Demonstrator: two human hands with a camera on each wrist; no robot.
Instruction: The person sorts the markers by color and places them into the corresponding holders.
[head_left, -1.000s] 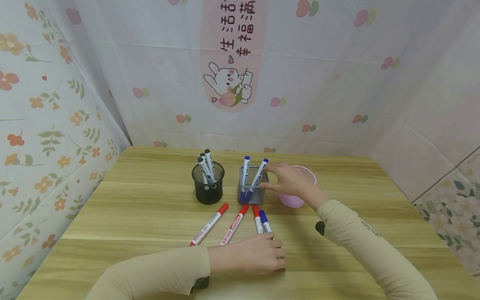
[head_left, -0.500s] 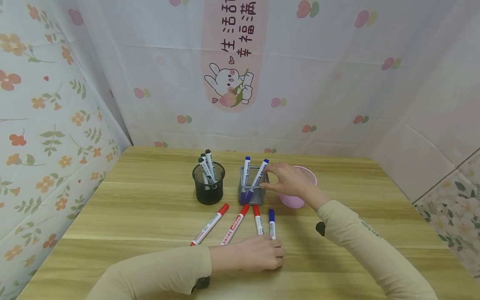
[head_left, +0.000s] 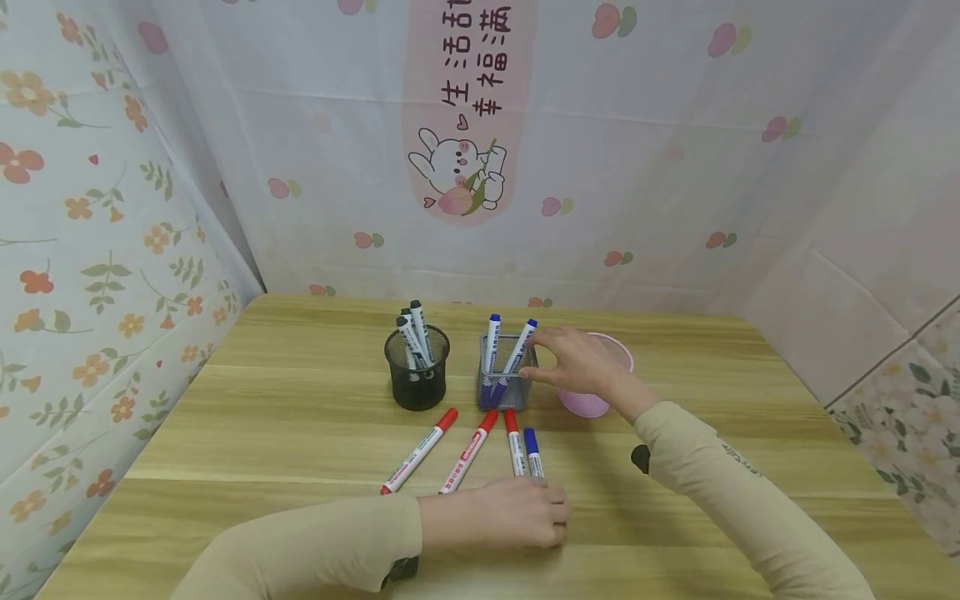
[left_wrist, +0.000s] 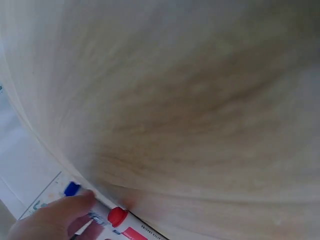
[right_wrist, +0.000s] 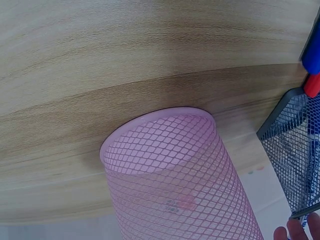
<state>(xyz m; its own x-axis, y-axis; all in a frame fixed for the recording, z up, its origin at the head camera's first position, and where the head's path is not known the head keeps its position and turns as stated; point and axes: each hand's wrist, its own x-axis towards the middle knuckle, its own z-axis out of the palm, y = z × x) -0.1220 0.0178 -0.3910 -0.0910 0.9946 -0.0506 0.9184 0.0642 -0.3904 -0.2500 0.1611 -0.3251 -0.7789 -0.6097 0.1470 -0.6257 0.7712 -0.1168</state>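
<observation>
"What can you read?"

"Mostly the wall cloth (head_left: 315,133). Its Chinese lettering (head_left: 490,71) runs sideways above a printed rabbit (head_left: 456,162): 幸福满 in one line, 生活 in the other, both cut off at the top edge."

"And the markers?"

"Each barrel carries print, but it's too small for me. One red-capped marker (head_left: 468,454) on the desk (head_left: 300,400) has a pinkish band with characters I can't resolve. The left wrist view shows a red label and fine capitals on a white barrel, too blurred for a brand."

"Where's the left hand (head_left: 510,512)?"

"Low over the desk, thumb and fingers pinching the blue-capped marker (head_left: 534,454); its cap points away from the person, just beside another red-capped marker. A third lies farther left."

"The right?"

"The right hand (head_left: 585,362) grips the right side of the grey mesh holder (head_left: 519,392), thumb at the near corner, fingertips at the back one. Two blue-capped markers stand inside, one upright, one tilted."

"Other containers?"

"Black mesh cup (head_left: 417,392) on the left, with lettered black-capped markers; pink mesh cup (head_left: 585,405) on the right, partly behind the hand."

"That sleeve (head_left: 712,479)?"

"Dark lettering near the cuff, illegible."
</observation>
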